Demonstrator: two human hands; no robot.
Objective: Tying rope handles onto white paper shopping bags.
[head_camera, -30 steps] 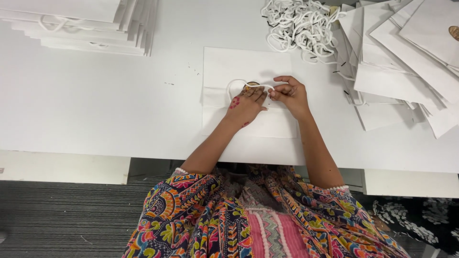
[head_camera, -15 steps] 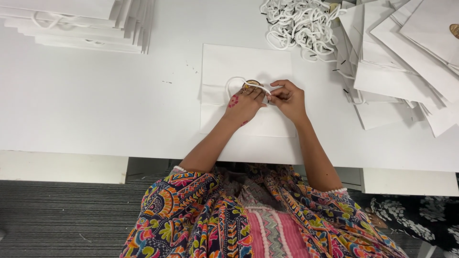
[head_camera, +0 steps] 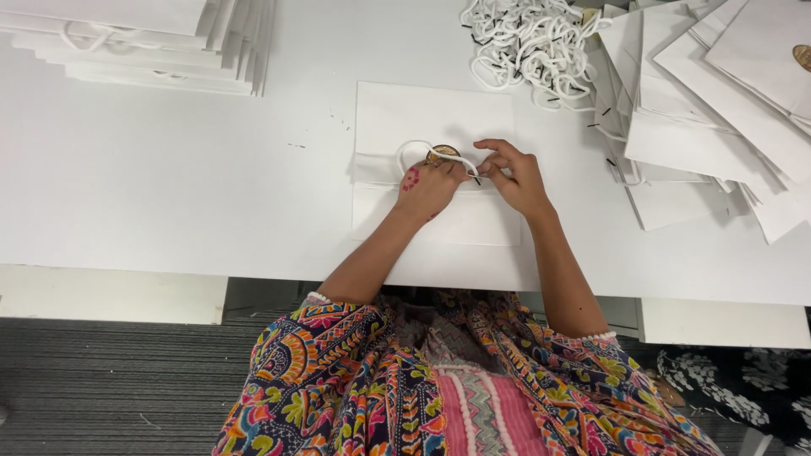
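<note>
— So how is the bag (head_camera: pixel 435 114) lying?
— Flat mid-table, long axis running away from the person, cord (head_camera: pixel 422 149) looping at its fold.
— Room around it?
— Bare table (head_camera: pixel 169 186) lying left; stacks (head_camera: pixel 718 127) crowding right.
— Hands?
— Left hand (head_camera: pixel 427 187) is pressing the bag, fingers curled; right hand (head_camera: pixel 515 176) is pinching the cord's end.

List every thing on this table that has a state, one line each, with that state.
white paper bag: flat on the table, top folded, under both hands.
white cord handle: looped on the bag, one end pinched.
left hand: pressing on the bag beside the loop.
right hand: fingers pinched on the cord's end.
cord pile: loose, tangled.
stack of bags with handles: flat, neatly stacked.
bags on the right: flat, fanned, overlapping.
</note>
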